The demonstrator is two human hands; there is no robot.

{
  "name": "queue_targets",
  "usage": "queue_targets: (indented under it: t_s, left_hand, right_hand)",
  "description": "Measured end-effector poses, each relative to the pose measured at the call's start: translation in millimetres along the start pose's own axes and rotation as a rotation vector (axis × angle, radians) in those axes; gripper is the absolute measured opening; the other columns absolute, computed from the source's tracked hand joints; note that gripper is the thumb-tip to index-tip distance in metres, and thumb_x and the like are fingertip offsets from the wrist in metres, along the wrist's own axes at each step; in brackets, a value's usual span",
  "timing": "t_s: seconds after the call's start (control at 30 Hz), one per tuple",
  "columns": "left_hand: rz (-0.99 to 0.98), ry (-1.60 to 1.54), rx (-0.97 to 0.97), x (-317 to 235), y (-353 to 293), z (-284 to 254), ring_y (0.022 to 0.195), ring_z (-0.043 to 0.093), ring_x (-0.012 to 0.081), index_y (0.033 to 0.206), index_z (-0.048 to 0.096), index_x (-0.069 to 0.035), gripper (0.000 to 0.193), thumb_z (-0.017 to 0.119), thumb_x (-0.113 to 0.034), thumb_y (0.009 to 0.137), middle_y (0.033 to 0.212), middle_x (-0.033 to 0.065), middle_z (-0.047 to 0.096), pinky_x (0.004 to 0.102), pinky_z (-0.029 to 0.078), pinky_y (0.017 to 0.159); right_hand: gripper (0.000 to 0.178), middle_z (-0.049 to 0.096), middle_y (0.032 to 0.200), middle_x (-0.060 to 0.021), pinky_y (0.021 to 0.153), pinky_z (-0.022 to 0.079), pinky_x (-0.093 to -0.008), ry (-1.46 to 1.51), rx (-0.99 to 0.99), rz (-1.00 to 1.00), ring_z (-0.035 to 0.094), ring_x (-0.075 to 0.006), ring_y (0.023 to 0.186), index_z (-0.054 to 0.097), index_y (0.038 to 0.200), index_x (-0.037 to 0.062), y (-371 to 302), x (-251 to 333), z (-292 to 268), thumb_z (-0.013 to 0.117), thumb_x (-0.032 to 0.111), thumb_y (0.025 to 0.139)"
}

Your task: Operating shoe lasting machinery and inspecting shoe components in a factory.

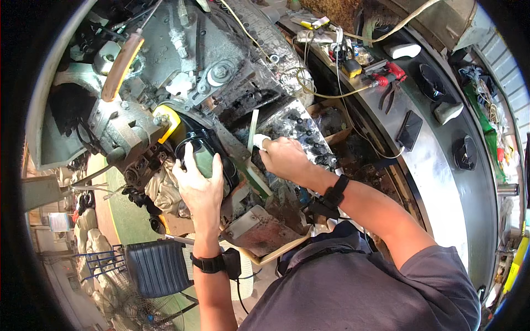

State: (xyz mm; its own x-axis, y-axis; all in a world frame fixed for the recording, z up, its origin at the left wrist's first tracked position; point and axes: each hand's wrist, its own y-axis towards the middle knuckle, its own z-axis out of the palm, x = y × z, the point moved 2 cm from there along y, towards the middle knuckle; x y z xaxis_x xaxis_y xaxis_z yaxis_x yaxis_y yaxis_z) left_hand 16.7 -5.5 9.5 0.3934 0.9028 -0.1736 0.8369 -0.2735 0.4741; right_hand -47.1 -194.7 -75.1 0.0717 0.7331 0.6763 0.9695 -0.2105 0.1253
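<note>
My left hand (200,187) is curled around a shiny black rounded piece (204,159) with a greenish face, its thumb and fingers resting on the sides. What that piece is, I cannot make out. To the right of it, my right hand (287,160) is closed on a small white item (259,141), mostly hidden by the fingers. A pale narrow strip (253,126) stands up just beside that white item. Under and around both hands lies a dusty grey metal machine (243,66). A yellow curved part (170,122) sits just beyond the black piece.
A tan-handled tool (122,67) hangs at the upper left. On the curved bench at right lie a red air tool (389,74), pliers (388,98), a phone (409,130) and cables. A black chair (157,267) and a fan (146,314) stand at lower left.
</note>
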Motion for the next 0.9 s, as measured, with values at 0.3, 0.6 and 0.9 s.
queue_targets:
  t_s: [0.3,0.6,0.9]
  left_hand:
    - [0.004,-0.226,0.043,4.5,35.7,-22.3,0.100,0.062,0.0425,0.136,0.055,-0.008,0.067,0.080,-0.039,0.082,0.111,0.0268,0.057,0.0473,0.049,0.090]
    - [-0.030,-0.121,0.095,21.7,31.3,-9.1,0.103,0.060,0.0393,0.144,0.052,-0.013,0.073,0.078,-0.040,0.082,0.113,0.0235,0.054,0.0450,0.048,0.094]
    - [-0.092,-0.335,0.129,29.4,26.9,-10.2,0.114,0.056,0.0424,0.152,0.040,-0.010,0.087,0.081,-0.038,0.080,0.125,0.0291,0.047,0.0473,0.046,0.098]
  right_hand:
    - [0.020,0.068,0.078,-0.0246,0.073,0.055,-0.0514,0.016,-0.021,-0.017,0.068,-0.0448,0.072,0.065,0.090,0.0004,4.9,-1.2,1.4,0.055,0.017,0.092]
    - [0.020,0.068,0.077,-0.0240,0.072,0.055,-0.0520,-0.003,-0.040,0.038,0.068,-0.0440,0.073,0.067,0.088,0.0006,3.4,7.2,-2.9,0.055,0.017,0.091]
    - [0.018,0.066,0.070,-0.0232,0.068,0.055,-0.0505,-0.112,-0.093,0.037,0.068,-0.0425,0.067,0.068,0.088,0.0017,4.3,4.3,-0.8,0.057,0.016,0.089]
